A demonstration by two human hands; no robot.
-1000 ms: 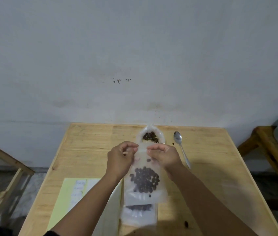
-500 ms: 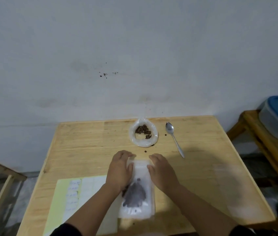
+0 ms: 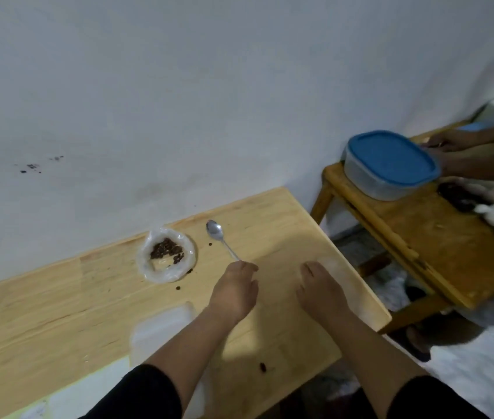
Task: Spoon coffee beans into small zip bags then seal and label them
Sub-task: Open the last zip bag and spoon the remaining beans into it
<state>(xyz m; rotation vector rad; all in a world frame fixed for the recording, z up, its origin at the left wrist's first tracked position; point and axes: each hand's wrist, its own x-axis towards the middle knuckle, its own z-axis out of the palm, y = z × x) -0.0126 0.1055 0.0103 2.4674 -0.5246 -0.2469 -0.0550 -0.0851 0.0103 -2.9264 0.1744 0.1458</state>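
Pale wooden table (image 3: pixel 58 313) set against a white wall (image 3: pixel 179 86), seen from above and at a tilt. Left hand (image 3: pixel 233 293), palm down over the table's middle, fingers bent with their tips at the end of the handle of a metal spoon (image 3: pixel 220 238); whether they pinch the handle or only touch it cannot be told. Right hand (image 3: pixel 319 293), palm down with fingers straight and close together, resting on a pale translucent sheet, apparently empty zip bags (image 3: pixel 342 276), near the table's right edge. Spoon lying flat, bowl toward the wall. Just to its left, an open plastic bag of coffee beans (image 3: pixel 165 257), its rim rolled down into a ring, with a few loose beans (image 3: pixel 177 288) scattered on the wood beside it. Blurred white zip bag (image 3: pixel 161 331) lying flat beside the left forearm; its contents cannot be made out. Further right, apart from the table, a darker wooden bench (image 3: pixel 421 237) carrying a clear container with a blue lid (image 3: pixel 388 163); another person's hands (image 3: pixel 451 140) touch the container's far side.
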